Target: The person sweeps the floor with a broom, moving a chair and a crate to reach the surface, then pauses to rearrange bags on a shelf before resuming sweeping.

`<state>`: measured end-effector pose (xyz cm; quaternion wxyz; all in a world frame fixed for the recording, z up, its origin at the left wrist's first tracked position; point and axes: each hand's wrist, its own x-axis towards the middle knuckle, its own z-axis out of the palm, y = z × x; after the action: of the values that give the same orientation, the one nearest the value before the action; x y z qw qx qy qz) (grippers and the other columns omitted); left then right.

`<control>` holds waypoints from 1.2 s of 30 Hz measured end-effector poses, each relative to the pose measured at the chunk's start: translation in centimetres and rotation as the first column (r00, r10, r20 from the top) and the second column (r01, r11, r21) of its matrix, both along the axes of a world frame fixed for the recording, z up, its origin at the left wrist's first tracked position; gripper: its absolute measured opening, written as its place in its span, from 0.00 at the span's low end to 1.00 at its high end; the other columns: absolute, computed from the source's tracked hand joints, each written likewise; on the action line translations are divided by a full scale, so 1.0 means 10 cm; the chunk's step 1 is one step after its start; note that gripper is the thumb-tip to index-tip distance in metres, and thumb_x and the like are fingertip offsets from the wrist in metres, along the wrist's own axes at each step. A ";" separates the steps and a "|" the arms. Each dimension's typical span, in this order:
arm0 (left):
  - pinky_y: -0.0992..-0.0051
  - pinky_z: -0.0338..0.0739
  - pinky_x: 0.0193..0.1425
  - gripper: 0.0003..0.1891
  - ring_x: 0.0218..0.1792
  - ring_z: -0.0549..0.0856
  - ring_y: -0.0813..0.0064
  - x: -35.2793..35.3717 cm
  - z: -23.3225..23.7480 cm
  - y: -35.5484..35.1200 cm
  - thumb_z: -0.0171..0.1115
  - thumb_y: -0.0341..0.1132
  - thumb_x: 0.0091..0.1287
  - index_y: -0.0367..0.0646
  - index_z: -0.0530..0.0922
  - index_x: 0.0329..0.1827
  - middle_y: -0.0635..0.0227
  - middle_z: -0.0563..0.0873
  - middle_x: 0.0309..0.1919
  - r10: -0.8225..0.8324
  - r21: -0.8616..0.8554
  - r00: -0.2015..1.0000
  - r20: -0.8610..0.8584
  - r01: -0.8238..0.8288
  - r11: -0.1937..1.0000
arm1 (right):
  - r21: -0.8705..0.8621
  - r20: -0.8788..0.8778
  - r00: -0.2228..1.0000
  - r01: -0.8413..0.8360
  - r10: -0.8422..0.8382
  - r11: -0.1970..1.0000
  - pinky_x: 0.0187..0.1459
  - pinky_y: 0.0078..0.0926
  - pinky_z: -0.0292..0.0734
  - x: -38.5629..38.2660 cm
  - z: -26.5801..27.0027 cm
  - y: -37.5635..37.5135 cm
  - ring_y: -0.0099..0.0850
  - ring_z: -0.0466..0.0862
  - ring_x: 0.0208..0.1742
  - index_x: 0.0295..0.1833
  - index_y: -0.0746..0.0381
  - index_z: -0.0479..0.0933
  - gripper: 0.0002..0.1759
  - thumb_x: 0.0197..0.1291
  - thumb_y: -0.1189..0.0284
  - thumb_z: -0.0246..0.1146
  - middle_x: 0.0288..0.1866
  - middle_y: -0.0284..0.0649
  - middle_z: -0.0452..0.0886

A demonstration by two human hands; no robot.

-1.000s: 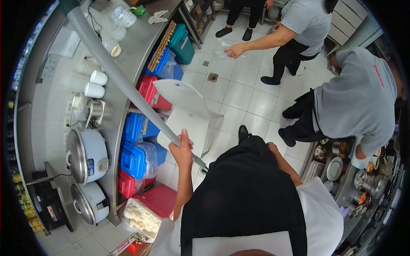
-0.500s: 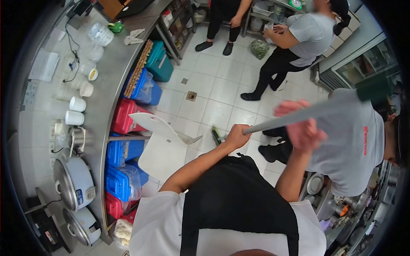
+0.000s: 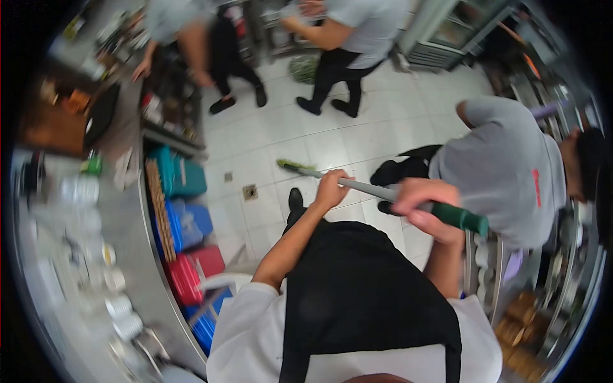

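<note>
A long broom (image 3: 366,187) with a grey handle slants across in front of me. Its green bristles (image 3: 287,165) rest on the white tiles, ahead and to the left. My left hand (image 3: 332,191) is wrapped round the middle of the handle. Near the top, just below the dark green grip end (image 3: 461,217), my right hand (image 3: 426,203) is closed round the handle, slightly smeared by motion. My black shoe (image 3: 295,199) shows on the floor below the bristles.
A person in a grey shirt (image 3: 504,153) stands close on my right; two others, one in a light shirt (image 3: 361,32), are farther ahead. Blue, red and teal bins (image 3: 179,172) sit under the steel counter (image 3: 150,262). A white chair (image 3: 233,279) is beside my left arm. A floor drain (image 3: 249,192) lies ahead.
My right hand, open and blurred by the handle before, is now closed round it. The broom's bristles have swung out ahead and left. My view has turned, and the far person at left leans toward the counter.
</note>
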<state>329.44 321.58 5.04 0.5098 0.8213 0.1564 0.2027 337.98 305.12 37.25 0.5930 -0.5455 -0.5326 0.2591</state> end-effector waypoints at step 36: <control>0.57 0.79 0.40 0.09 0.34 0.85 0.50 4.97 0.15 0.46 0.68 0.33 0.57 0.40 0.79 0.24 0.56 0.85 0.27 -0.916 0.213 0.381 0.125 0.891 0.400 | 0.379 -0.022 0.686 0.679 -0.727 0.629 0.39 0.38 0.76 1.99 0.21 0.70 0.32 0.80 0.27 0.38 0.65 0.84 0.08 0.56 0.72 0.71 0.26 0.39 0.83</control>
<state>379.19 326.13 6.52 0.5053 0.7718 -0.3859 -0.0095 357.83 312.14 39.33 0.6986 -0.6086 -0.3527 -0.1314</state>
